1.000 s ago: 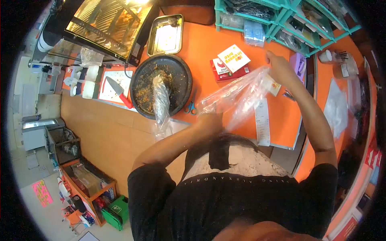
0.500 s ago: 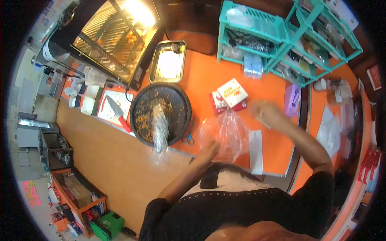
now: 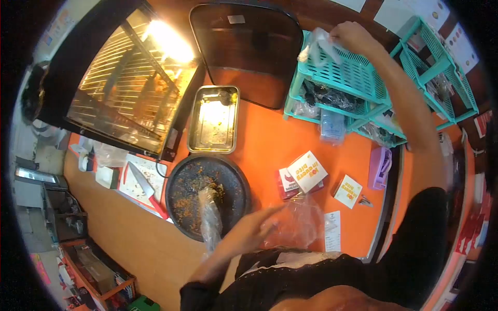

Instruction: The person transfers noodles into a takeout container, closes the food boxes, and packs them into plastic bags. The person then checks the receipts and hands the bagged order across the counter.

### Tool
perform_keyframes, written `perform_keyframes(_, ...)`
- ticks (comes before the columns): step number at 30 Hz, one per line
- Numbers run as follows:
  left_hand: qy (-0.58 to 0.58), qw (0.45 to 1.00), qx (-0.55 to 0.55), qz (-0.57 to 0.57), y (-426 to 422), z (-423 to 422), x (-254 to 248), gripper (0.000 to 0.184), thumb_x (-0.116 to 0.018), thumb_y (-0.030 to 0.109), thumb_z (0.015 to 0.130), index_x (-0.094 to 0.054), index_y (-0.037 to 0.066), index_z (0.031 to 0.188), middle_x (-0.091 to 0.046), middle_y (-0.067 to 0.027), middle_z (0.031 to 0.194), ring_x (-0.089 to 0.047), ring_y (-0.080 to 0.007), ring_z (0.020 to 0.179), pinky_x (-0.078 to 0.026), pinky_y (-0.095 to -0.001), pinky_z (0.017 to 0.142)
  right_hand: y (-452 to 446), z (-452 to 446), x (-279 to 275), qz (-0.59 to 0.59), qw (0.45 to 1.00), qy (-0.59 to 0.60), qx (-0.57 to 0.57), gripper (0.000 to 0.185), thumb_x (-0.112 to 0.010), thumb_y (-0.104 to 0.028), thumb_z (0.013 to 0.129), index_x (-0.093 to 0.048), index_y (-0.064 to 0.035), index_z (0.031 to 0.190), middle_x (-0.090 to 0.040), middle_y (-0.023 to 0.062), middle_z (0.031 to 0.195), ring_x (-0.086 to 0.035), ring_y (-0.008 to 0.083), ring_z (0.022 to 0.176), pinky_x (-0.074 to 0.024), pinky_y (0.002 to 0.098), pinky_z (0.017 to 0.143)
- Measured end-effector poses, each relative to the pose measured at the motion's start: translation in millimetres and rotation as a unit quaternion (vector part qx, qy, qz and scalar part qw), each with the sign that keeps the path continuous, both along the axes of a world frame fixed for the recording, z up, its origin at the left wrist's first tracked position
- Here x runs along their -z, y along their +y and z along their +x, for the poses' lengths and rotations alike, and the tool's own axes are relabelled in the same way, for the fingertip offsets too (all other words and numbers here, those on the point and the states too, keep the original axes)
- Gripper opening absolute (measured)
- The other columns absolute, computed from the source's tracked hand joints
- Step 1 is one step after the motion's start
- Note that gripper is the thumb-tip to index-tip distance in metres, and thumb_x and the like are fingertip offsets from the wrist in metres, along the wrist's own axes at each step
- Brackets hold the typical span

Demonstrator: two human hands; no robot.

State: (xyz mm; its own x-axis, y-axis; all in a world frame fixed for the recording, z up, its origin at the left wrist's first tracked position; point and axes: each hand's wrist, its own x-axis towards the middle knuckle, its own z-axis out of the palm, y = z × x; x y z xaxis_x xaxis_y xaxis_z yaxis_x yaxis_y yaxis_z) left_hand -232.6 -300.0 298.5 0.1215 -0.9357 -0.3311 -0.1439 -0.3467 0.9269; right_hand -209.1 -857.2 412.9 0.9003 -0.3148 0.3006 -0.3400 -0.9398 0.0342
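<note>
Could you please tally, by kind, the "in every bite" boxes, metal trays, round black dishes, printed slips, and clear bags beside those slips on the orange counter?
"In every bite" boxes: 2 (stacked box, lone box)
Metal tray: 1
Round black dish: 1
Printed slip: 1
Clear bag: 1
Total: 6

The desk (image 3: 262, 140) is plain orange, the rack (image 3: 358, 78) teal with a slotted pattern. The white boxes (image 3: 309, 173) carry yellow-orange lettering. The bag (image 3: 295, 225) is colourless, the dish (image 3: 236, 193) dark grey flecked orange-brown, the knife (image 3: 142, 181) red-handled, the receipt (image 3: 332, 233) white with dark print.
</note>
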Motion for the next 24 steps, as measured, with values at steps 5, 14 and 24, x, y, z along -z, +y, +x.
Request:
perform_keyframes(5,-0.212,0.954,-0.101,-0.186,-90.4,60.0,-37.3,0.027,-0.057,0.018,0.102,-0.066,-0.002,0.117,-0.071,-0.0104,0.096,-0.068,-0.0177,0.085,-0.053,-0.0329,0.076,69.1,-12.6,-110.4,0.008,0.984,0.090,0.152,0.048,-0.057,-0.042,0.097,-0.070,0.0023,0.111,-0.070,0.0260,0.108,-0.064,0.0429,0.101,-0.0510,0.0454,0.089)
perform_keyframes(14,-0.412,0.636,-0.297,-0.581,-358.3,91.1,-104.2,0.065,-0.073,0.031,0.090,-0.048,-0.003,0.139,-0.067,-0.0177,0.116,-0.068,-0.0369,0.100,-0.054,-0.0416,0.085,66.6,-63.3,-114.4,0.567,0.816,-0.101,0.039,0.051,-0.058,-0.057,0.097,-0.070,-0.0080,0.099,-0.069,-0.0034,0.084,-0.062,0.0063,0.066,-0.0510,0.0257,0.057)
perform_keyframes(24,-0.060,0.957,0.146,-0.243,-276.3,105.9,-125.8,0.029,-0.062,0.024,0.100,-0.073,-0.002,0.106,-0.072,-0.0012,0.084,-0.061,-0.0052,0.076,-0.050,-0.0244,0.069,127.6,-174.3,-93.9,0.383,0.919,0.076,-0.057,0.031,-0.060,-0.038,0.102,-0.065,-0.0078,0.104,-0.061,-0.0028,0.086,-0.056,0.0065,0.081,-0.0457,0.0217,0.070)
